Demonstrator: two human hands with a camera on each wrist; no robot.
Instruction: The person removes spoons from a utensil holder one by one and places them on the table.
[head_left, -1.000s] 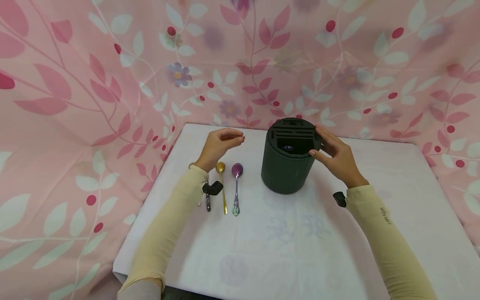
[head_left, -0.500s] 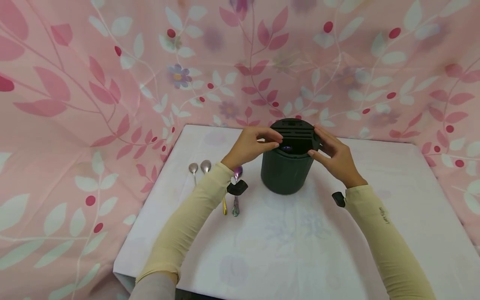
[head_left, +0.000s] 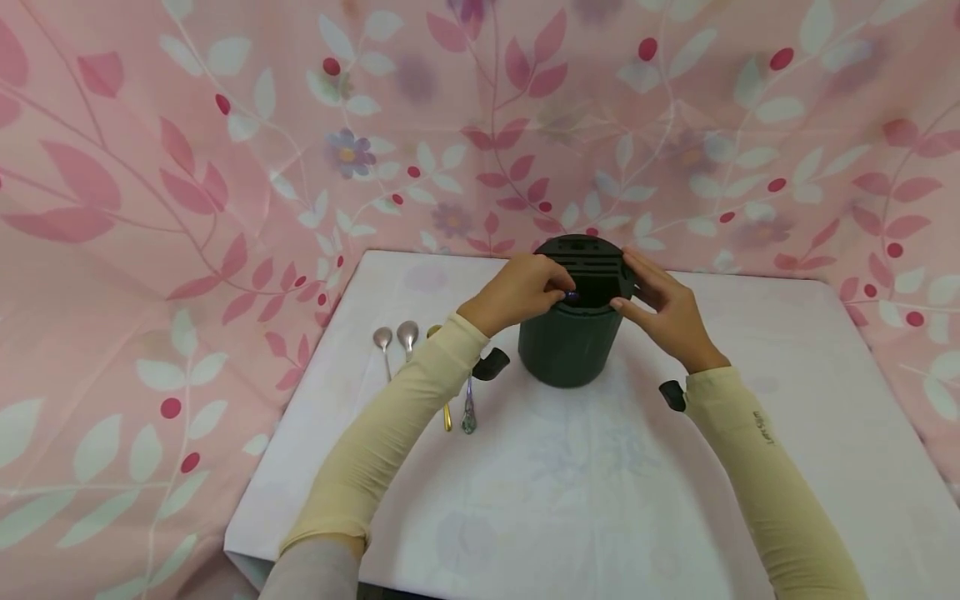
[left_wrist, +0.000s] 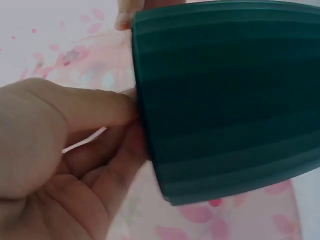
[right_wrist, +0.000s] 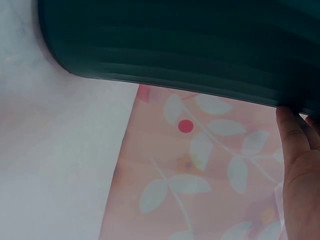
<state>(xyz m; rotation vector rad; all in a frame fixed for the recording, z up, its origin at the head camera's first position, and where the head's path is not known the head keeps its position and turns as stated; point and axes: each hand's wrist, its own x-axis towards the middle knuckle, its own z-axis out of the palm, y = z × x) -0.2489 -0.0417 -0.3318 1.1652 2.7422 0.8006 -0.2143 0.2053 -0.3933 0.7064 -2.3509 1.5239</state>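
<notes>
A dark green utensil holder [head_left: 566, 354] with a slotted black top stands upright on the table. My right hand [head_left: 663, 308] grips the right side of its rim, the thumb at the front and the fingers further back. At the left of the opening, my left hand [head_left: 521, 292] pinches a shiny purple-blue thing [head_left: 572, 295], of which only a small end shows. In the left wrist view, the holder's wall [left_wrist: 230, 100] hides the tips of the thumb and fingers [left_wrist: 105, 107].
Left of the holder lie two silver spoons [head_left: 382, 337], a gold spoon [head_left: 447, 417] and a purple spoon with an ornate handle [head_left: 468, 412], partly under the left forearm. A white cloth covers the table [head_left: 600, 517]. Pink floral fabric [head_left: 420, 108] hangs behind.
My left hand has moved right from above the spoons to the holder's opening, and its fingers have closed at the purple-blue thing. The right hand has stayed on the rim.
</notes>
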